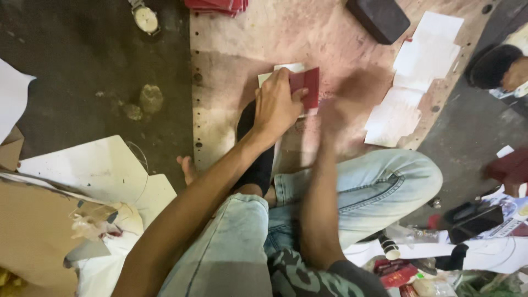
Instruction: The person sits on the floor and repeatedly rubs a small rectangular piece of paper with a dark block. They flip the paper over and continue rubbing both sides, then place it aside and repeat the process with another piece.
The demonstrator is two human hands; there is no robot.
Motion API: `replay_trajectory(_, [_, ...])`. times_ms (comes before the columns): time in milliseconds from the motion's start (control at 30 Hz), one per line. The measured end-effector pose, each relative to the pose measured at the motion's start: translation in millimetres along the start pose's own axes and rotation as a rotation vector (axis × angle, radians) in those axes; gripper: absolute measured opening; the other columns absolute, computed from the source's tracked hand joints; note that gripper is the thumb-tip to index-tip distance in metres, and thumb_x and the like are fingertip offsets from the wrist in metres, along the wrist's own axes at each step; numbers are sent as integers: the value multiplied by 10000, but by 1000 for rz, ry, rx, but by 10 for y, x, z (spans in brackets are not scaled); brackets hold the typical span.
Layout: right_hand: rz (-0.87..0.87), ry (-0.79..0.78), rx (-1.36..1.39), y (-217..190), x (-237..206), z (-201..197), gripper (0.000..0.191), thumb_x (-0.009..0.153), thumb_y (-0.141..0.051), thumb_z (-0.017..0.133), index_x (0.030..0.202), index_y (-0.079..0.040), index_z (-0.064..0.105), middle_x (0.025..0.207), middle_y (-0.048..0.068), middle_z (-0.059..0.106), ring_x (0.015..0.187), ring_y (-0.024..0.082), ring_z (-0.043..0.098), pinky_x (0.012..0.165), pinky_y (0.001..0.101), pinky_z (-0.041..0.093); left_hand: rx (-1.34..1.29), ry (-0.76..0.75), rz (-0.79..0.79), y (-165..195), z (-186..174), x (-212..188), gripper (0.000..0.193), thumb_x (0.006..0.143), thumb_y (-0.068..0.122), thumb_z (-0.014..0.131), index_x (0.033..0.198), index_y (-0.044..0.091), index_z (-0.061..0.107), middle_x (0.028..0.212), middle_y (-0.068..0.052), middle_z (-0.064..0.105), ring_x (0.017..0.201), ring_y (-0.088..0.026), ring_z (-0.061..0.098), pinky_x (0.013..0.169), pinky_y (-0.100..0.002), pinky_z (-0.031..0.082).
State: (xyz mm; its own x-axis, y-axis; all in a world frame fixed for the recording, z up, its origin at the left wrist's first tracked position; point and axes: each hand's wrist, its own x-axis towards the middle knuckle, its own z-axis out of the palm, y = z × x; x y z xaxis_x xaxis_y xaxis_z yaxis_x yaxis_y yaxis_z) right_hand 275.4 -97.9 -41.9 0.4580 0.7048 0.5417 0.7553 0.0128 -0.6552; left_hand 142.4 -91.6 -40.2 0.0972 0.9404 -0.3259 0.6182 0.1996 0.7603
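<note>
Head view is showing the left hand pressing flat on a red card piece over white paper, lying on the stained board at twelve o'clock from the knees. Right hand is blurring at three o'clock of it; I cannot tell its grip. Red piece is looking thin, light and bendable, best pinched at an edge.

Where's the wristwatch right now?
In the head view, the wristwatch lies at the top left on the dark floor, just left of the pale board.
</note>
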Motion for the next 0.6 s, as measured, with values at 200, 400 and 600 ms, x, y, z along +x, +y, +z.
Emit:
replay_trajectory(200, [659, -713, 267, 310, -121, -279, 305, 1043, -269, 617, 974, 3, 735, 834, 20, 711, 728, 126, 624, 649, 289, 513, -82, -218, -209, -36, -168, 161, 422, 769, 291, 857, 1068, 50, 683, 935, -158, 750, 895, -309, 741, 809, -415, 568])
replay_trajectory(400, [84, -661, -194, -103, -374, -296, 216, 926, -203, 754, 892, -15, 653, 768, 167, 643, 692, 336, 640, 637, 443, 493, 391, -83, 292, -136, -560, -6, 505, 883, 108, 779, 1356, 67, 605, 1355, -159, 599, 1216, -338, 622, 950, -426, 556])
replay_trajectory(600, [-82, -636, -138, -240, -373, -338, 348, 776, -164, 767, 1037, 43, 665, 851, 231, 645, 730, 414, 638, 631, 459, 486, 474, -341, 871, -292, -706, -154, 836, 767, 361, 712, 1522, 123, 443, 1605, -156, 289, 1484, -323, 281, 1188, -556, 229])
